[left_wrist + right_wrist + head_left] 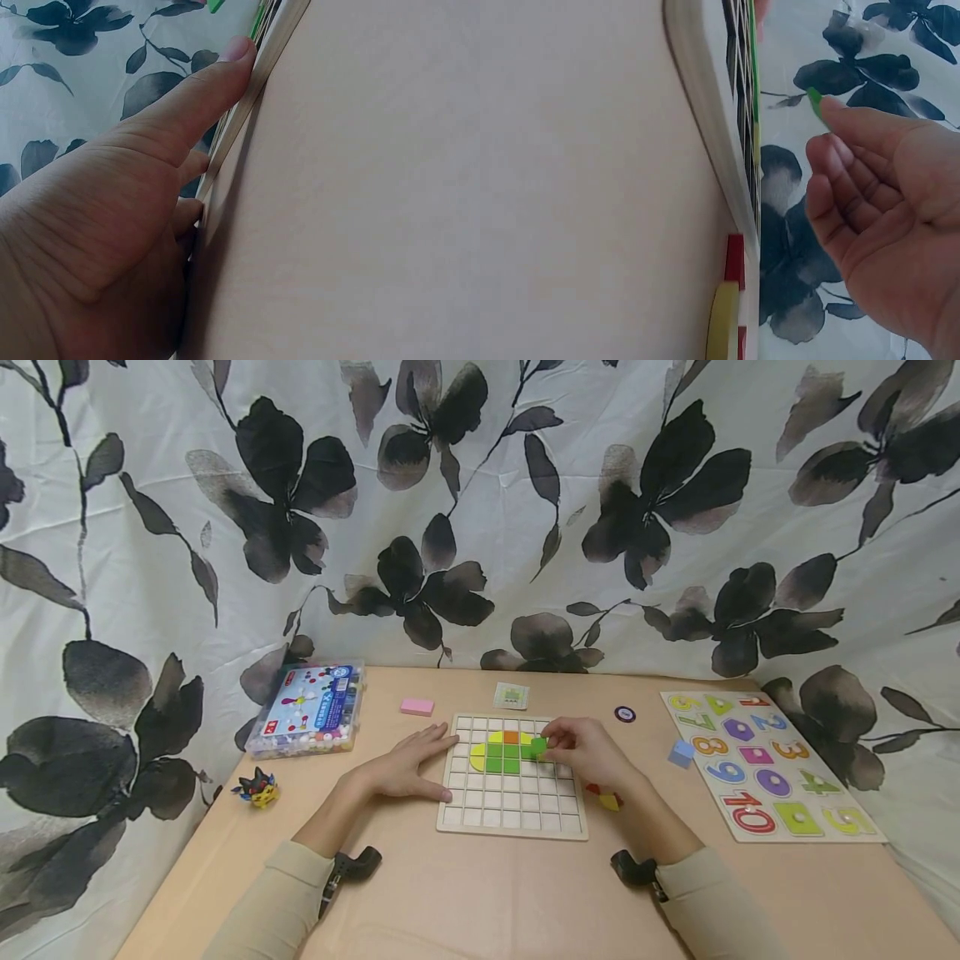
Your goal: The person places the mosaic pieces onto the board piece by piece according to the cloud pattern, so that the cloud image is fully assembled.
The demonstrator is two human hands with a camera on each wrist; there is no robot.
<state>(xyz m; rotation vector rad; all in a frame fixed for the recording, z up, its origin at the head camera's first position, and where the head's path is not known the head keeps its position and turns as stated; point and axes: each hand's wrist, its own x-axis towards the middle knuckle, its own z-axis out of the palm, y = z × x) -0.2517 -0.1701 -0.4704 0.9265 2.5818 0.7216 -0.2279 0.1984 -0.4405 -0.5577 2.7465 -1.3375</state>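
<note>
A white grid board (510, 818) lies flat on the table, its upper squares partly filled with green, yellow and orange tiles (504, 758). Between thumb and fingertips my right hand (588, 747) pinches a green square tile (538, 747), held over the right end of that tile cluster. The right wrist view shows the same green tile (815, 102) edge-on above the board. My left hand (408, 764) rests at the board's left edge with fingers spread. Its thumb (236, 56) touches the board's side in the left wrist view.
Red and yellow pieces (604, 797) lie under my right forearm. A bead box (307, 710) and a small figurine (258, 788) stand at left. Behind the board are a pink block (417, 707) and a picture card (511, 696). Rightward lie a dark ring (625, 714), a blue block (681, 754) and a number board (765, 768).
</note>
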